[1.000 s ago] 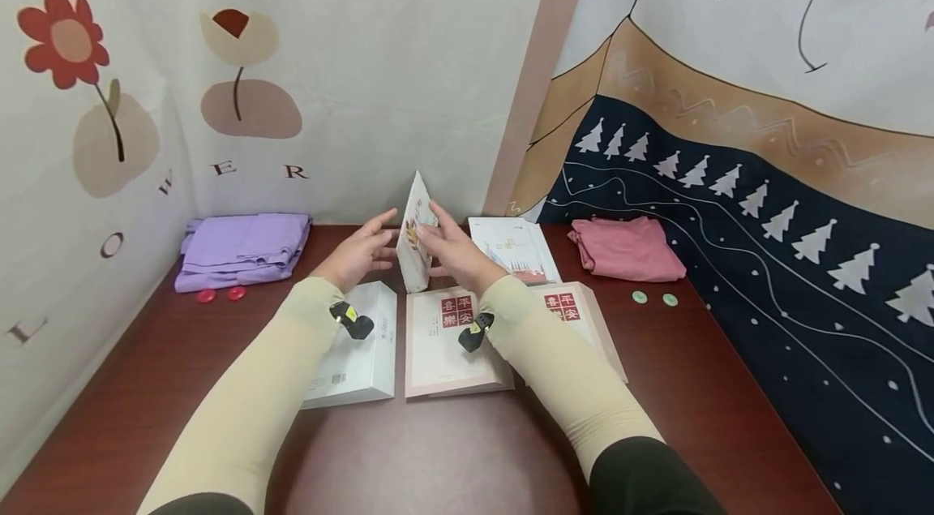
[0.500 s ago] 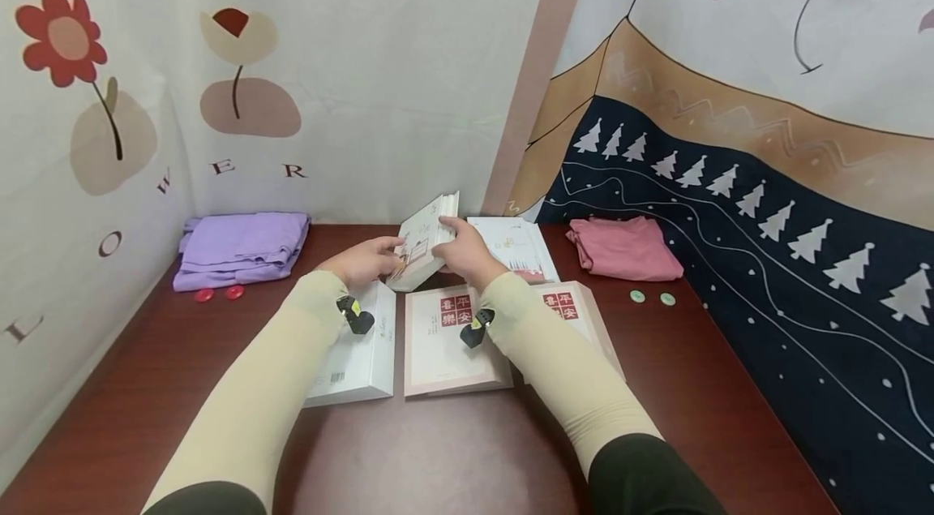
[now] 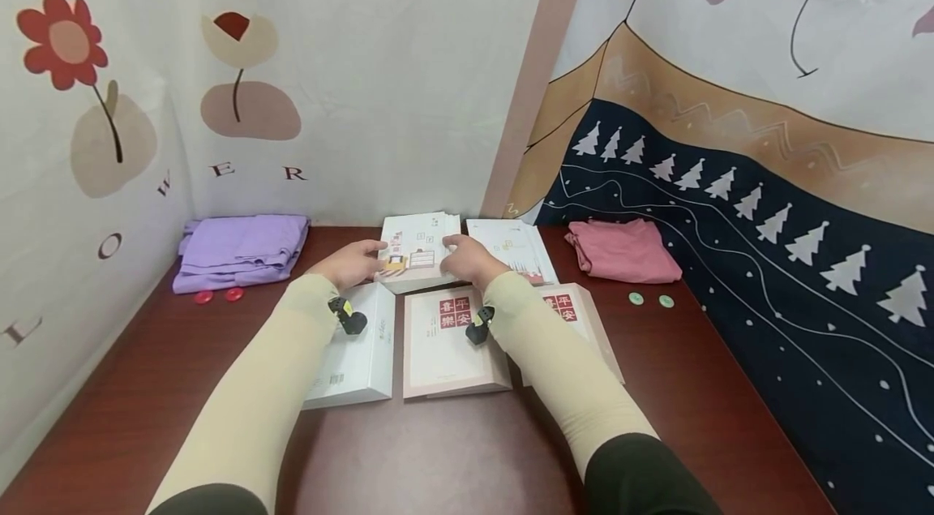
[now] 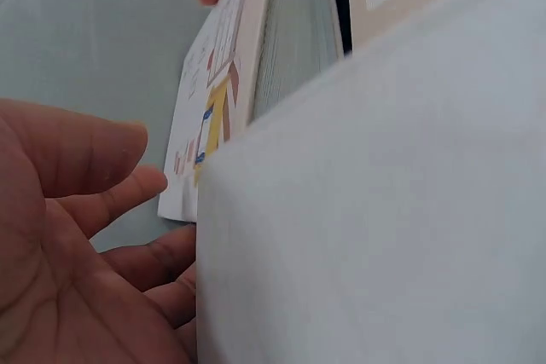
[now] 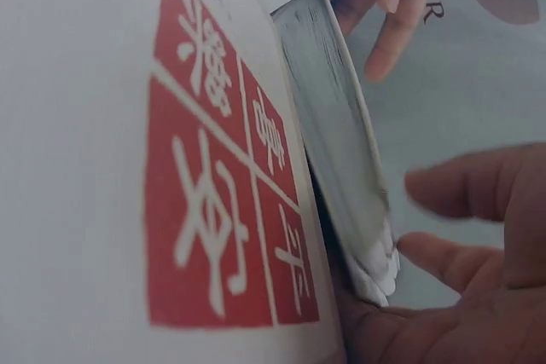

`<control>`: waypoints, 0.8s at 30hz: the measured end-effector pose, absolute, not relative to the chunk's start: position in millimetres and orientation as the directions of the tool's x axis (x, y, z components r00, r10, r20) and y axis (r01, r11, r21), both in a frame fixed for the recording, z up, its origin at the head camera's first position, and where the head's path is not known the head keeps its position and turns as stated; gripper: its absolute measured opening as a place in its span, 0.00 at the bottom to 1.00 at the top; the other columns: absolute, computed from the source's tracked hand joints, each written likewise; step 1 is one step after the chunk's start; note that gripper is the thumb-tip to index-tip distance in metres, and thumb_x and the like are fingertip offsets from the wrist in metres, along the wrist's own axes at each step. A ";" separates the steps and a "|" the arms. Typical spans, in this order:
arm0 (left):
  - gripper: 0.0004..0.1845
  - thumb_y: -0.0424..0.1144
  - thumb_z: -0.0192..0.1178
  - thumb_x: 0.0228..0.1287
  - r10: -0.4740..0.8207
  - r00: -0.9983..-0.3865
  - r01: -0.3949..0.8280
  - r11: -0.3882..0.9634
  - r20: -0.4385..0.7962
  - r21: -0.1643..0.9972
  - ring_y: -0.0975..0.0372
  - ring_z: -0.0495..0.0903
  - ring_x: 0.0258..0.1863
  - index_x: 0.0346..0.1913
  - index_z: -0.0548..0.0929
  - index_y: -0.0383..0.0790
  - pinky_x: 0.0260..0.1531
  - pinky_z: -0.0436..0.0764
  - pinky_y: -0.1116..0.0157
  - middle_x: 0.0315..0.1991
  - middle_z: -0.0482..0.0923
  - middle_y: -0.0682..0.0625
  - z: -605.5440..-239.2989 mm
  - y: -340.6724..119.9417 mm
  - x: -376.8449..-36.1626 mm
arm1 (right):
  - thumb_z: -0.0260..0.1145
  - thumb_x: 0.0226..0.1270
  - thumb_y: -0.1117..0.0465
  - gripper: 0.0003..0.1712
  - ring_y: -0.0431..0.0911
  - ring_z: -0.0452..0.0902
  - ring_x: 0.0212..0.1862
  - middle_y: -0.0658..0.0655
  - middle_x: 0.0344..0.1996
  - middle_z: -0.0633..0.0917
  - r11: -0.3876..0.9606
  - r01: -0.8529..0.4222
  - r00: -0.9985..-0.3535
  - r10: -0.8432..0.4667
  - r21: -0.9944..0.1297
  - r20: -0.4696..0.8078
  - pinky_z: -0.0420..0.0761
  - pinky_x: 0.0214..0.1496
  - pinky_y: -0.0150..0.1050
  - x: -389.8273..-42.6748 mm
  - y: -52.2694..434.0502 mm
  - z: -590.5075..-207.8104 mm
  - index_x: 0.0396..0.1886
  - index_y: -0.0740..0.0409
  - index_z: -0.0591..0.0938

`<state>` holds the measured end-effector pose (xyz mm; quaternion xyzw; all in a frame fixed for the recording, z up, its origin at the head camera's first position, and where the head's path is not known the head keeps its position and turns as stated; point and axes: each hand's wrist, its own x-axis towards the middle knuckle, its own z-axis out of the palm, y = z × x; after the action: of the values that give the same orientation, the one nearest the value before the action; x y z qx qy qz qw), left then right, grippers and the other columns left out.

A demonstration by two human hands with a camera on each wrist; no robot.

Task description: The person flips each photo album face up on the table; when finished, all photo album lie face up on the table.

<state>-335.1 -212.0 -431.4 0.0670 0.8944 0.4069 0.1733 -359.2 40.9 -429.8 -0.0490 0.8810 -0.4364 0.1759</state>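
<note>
1. The left hand [image 3: 355, 262] sits at the left edge of the illustrated book [image 3: 417, 255], fingers curled round that edge from beneath in the left wrist view. The grip looks loose, so the book could slide off the fingertips and drop askew — a judgement, not a thing seen.
2. Just below that hand lies the white book [image 3: 357, 353]. If the held book comes down short, its near edge could catch on this one and sit tilted.
3. The illustrated book is at the back middle of the table [image 3: 409, 450], nearly flat, between the two hands. Its cover is white with small drawings in yellow and red; the pale page block shows along its edge in both wrist views.
4. In front of it lies the pink-bordered book [image 3: 447, 341] with a red square seal — close enough that a nudge could shift the row.
5. The right hand [image 3: 470, 259] grips the book's right edge, thumb on top and fingers curled under. Uneven release by the two hands could twist the book toward the white illustrated book [image 3: 514, 247] just beside it.
</note>
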 end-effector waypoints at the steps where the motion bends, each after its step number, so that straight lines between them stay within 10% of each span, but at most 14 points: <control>1: 0.33 0.39 0.50 0.80 0.257 -0.932 -0.024 0.660 -0.256 0.751 0.46 0.68 0.69 0.82 0.58 0.33 0.75 0.62 0.45 0.78 0.63 0.32 -432.2 -212.6 -335.0 | 0.67 0.67 0.66 0.41 0.59 0.64 0.79 0.61 0.80 0.67 0.610 0.076 -0.928 -0.246 -0.789 -0.279 0.63 0.81 0.55 -360.1 41.4 -431.0 0.80 0.52 0.70; 24: 0.37 0.42 0.53 0.83 0.185 -0.978 0.026 0.577 -0.099 0.816 0.36 0.62 0.78 0.85 0.52 0.37 0.75 0.63 0.38 0.78 0.63 0.29 -426.3 -252.5 -282.3 | 0.72 0.71 0.52 0.46 0.61 0.60 0.81 0.63 0.82 0.62 0.420 -0.066 -0.905 -0.407 -0.905 -0.123 0.66 0.79 0.59 -325.0 41.6 -417.4 0.85 0.47 0.62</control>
<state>-282.3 -252.5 -426.3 0.0597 0.8838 0.4559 0.0869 -325.0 41.6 -417.4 -0.1430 0.8266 -0.5191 0.1641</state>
